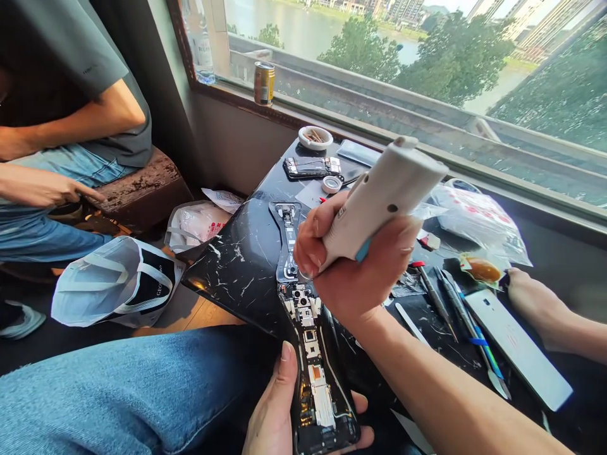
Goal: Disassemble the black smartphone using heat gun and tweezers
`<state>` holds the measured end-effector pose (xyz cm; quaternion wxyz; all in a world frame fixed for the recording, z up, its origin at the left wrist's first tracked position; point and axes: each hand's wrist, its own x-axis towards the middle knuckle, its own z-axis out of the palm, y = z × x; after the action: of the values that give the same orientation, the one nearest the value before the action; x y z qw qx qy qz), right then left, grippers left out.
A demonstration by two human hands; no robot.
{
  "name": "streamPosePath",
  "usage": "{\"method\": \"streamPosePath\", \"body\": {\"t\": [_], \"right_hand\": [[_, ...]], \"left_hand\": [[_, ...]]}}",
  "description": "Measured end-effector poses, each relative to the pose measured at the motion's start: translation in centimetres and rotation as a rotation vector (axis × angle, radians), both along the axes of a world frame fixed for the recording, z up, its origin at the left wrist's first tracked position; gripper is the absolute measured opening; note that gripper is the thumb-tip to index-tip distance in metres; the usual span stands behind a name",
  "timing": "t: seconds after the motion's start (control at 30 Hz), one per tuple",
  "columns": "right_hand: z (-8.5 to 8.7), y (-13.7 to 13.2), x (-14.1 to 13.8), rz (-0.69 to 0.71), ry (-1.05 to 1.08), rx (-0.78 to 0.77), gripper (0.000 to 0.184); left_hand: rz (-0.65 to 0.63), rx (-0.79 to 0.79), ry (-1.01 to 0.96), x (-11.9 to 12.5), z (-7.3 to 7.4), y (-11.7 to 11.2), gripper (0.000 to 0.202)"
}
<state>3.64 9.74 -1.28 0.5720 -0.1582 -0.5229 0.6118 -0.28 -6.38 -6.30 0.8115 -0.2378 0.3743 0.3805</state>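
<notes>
My left hand [275, 407] is wrapped around the lower end of an opened smartphone [310, 344], whose circuit board and inner parts are bare. Just above it, my right hand [365, 272] grips a white handheld power tool [386, 193] with a blue button. The tool's narrow end points down toward the phone's camera end; its tip is hidden by my fingers. A dark phone-part frame [287, 237] with cut-outs lies on the black marbled table [237, 262], beyond the phone.
Another opened phone [313, 167], a tape roll [331, 184] and an ashtray [315, 138] stand farther back. Screwdrivers [434, 297], tweezers [474, 328] and a white slab [519, 347] lie right, near another person's hand [540, 309]. A bag [114, 281] and a seated person [71, 126] are left.
</notes>
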Motion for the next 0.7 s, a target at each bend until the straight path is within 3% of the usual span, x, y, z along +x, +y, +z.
{"method": "streamPosePath", "body": {"t": [0.23,0.7], "right_hand": [[0.1,-0.2,-0.1,0.022,-0.006,0.009,0.054],[0.1,-0.6,0.2,0.051,-0.044,-0.015,0.053]], "left_hand": [[0.022,0.162,-0.082,-0.3,-1.6,-1.3,0.072],[-0.004,0.127,-0.038,-0.2,-1.0,-1.1,0.074]]}}
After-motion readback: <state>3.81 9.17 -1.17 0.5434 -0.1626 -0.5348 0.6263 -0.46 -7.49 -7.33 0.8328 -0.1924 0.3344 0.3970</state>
